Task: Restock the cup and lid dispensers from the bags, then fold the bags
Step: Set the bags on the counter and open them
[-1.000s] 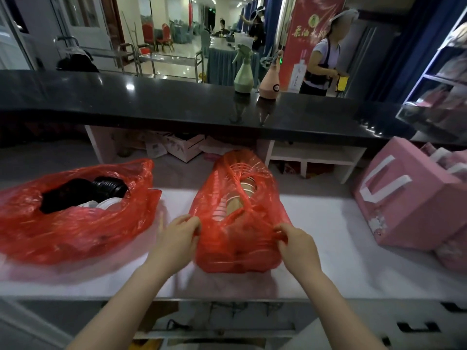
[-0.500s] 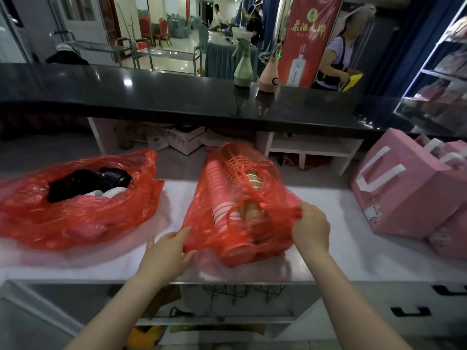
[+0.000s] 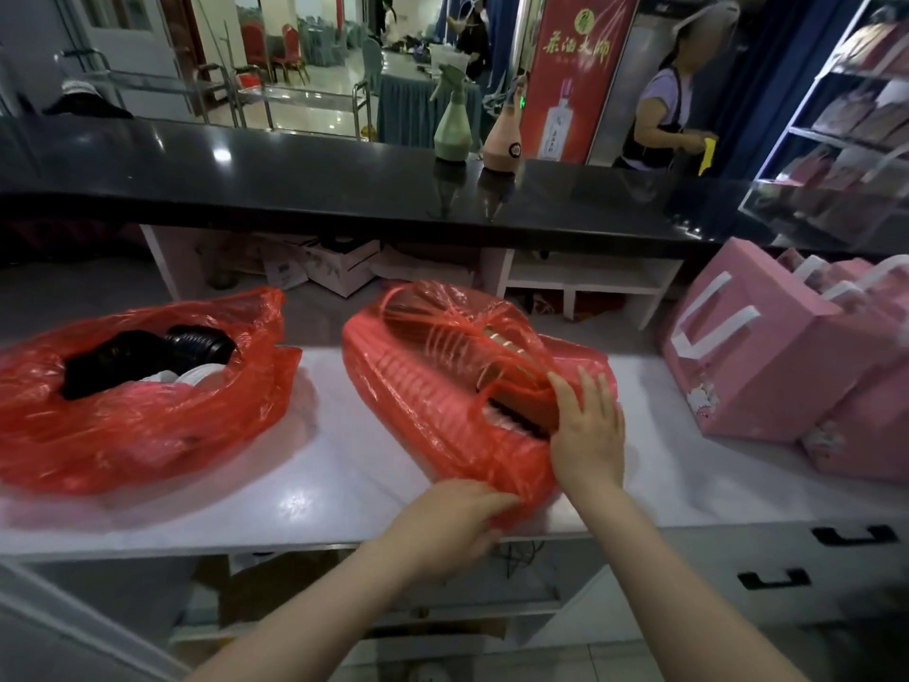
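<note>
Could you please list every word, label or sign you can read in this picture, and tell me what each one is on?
Red banner: large gold Chinese characters across the top, too blurred to quote with confidence.
Round gold emblem above them: too small to read.
Bottle pictured on the banner: label unreadable.
Pink spray bottle: round dark label, unreadable.
Pink gift boxes: small printed pictures, no legible words.
Red bags, green spray bottle: no text visible.
</note>
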`<action>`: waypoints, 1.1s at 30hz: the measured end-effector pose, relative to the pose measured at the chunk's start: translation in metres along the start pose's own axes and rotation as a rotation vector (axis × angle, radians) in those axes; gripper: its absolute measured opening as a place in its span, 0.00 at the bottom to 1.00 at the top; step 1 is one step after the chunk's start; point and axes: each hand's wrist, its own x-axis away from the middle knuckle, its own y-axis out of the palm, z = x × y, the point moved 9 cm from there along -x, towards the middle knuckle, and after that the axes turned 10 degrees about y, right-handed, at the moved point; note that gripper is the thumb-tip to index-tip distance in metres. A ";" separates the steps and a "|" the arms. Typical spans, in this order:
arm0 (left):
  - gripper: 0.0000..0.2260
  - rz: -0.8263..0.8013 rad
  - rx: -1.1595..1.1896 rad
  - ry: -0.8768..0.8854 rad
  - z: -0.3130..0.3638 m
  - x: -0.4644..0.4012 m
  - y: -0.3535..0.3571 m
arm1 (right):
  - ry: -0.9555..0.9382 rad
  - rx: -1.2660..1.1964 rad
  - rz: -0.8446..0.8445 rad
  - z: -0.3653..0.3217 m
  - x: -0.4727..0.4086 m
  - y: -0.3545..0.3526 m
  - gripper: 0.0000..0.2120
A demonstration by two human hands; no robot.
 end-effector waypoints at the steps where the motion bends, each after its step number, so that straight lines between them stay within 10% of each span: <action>1: 0.19 0.074 -0.020 -0.010 -0.001 -0.005 -0.012 | -0.020 -0.019 0.028 0.001 0.000 -0.007 0.22; 6: 0.11 0.403 -0.268 -0.037 -0.006 -0.014 -0.061 | -0.222 -0.086 0.076 0.003 0.019 -0.018 0.06; 10: 0.07 0.320 -0.568 -0.100 -0.015 -0.036 -0.077 | -0.286 -0.036 -0.013 0.027 0.032 -0.005 0.11; 15: 0.12 0.173 -0.778 -0.143 -0.045 -0.044 -0.095 | 0.076 0.246 -0.230 0.090 0.022 0.007 0.11; 22: 0.18 0.289 -0.751 -0.006 -0.046 -0.043 -0.101 | -0.203 -0.418 0.183 -0.011 0.039 -0.049 0.11; 28: 0.34 -0.036 -0.575 -0.197 -0.107 -0.039 -0.088 | 0.150 -0.115 -0.280 0.015 0.027 0.025 0.48; 33: 0.39 0.011 -0.136 -0.223 -0.148 -0.023 -0.100 | 0.066 -0.084 -0.370 0.037 0.007 0.034 0.56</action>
